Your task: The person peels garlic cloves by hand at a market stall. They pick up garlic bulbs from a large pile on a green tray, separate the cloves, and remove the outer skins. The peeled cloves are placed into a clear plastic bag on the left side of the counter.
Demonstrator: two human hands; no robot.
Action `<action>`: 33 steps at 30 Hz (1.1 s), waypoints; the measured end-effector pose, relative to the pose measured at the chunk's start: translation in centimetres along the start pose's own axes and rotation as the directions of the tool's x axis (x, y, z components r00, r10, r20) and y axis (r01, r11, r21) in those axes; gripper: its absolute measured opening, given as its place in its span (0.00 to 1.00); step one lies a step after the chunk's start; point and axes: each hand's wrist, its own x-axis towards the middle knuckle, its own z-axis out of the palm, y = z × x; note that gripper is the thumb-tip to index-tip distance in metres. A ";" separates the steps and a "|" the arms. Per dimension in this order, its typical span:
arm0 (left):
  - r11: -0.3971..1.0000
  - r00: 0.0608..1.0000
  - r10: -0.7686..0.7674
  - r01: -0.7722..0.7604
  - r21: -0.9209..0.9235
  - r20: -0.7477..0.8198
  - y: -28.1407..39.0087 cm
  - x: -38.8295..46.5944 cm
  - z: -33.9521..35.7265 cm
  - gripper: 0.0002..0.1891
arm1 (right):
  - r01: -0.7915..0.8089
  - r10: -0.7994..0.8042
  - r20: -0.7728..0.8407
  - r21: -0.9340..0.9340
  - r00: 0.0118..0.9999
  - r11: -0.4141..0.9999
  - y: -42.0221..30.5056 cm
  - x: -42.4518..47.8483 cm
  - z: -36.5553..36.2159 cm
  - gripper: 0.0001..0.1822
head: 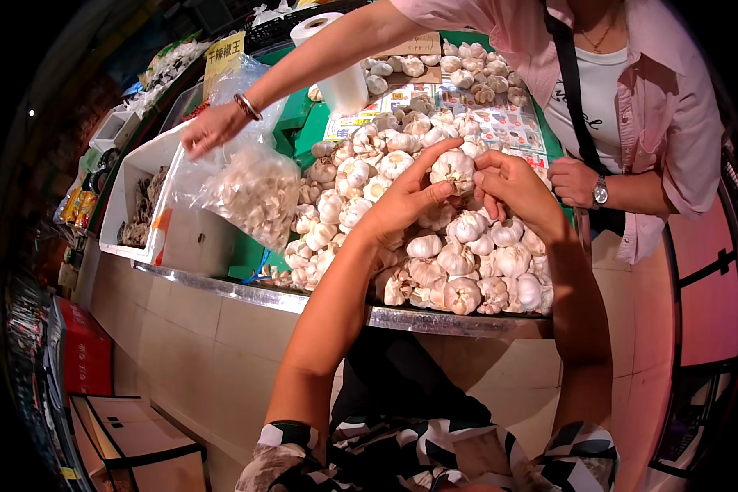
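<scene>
A whole garlic bulb (454, 172) is raised above a heap of garlic bulbs (461, 258) on the stall table. My left hand (406, 200) grips it from the left, with the thumb across its near side and the index finger along its far side. On the bulb's right side rest the thumb and fingertips of my right hand (516, 187). Loose bulbs lie under and around both hands, and my wrists hide part of the heap.
Across the table a person in a pink shirt (682, 123) stretches a hand (215, 129) over a clear plastic bag of garlic pieces (252, 200). A white foam box (114, 224) stands left. Behind are a plastic bag roll (344, 92) and newspaper (504, 126). The metal table edge (455, 323) runs nearest me.
</scene>
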 end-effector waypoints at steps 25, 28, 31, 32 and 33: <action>0.988 0.999 0.053 -0.053 0.144 0.008 -0.8 0.0 -0.6 0.30 | -0.029 0.038 0.067 -0.126 0.997 0.992 0.6 0.2 0.5 0.16; 0.962 0.999 0.007 -0.017 0.273 0.039 -1.0 0.1 -1.0 0.31 | -0.038 0.052 0.094 -0.150 0.994 0.988 0.7 0.1 0.2 0.17; 0.957 0.998 0.016 -0.032 0.288 0.056 -1.0 0.1 -1.1 0.31 | -0.022 0.039 0.102 -0.159 0.994 0.987 0.6 -0.1 0.4 0.17; 0.958 0.997 0.040 -0.056 0.282 0.064 -1.1 0.0 -1.1 0.31 | -0.022 0.040 0.101 -0.169 0.994 0.985 0.6 -0.1 0.5 0.17; 0.977 0.998 0.002 -0.015 0.214 0.059 -0.9 -0.1 -1.0 0.32 | -0.020 0.039 0.100 -0.178 0.994 0.984 0.6 -0.1 0.6 0.17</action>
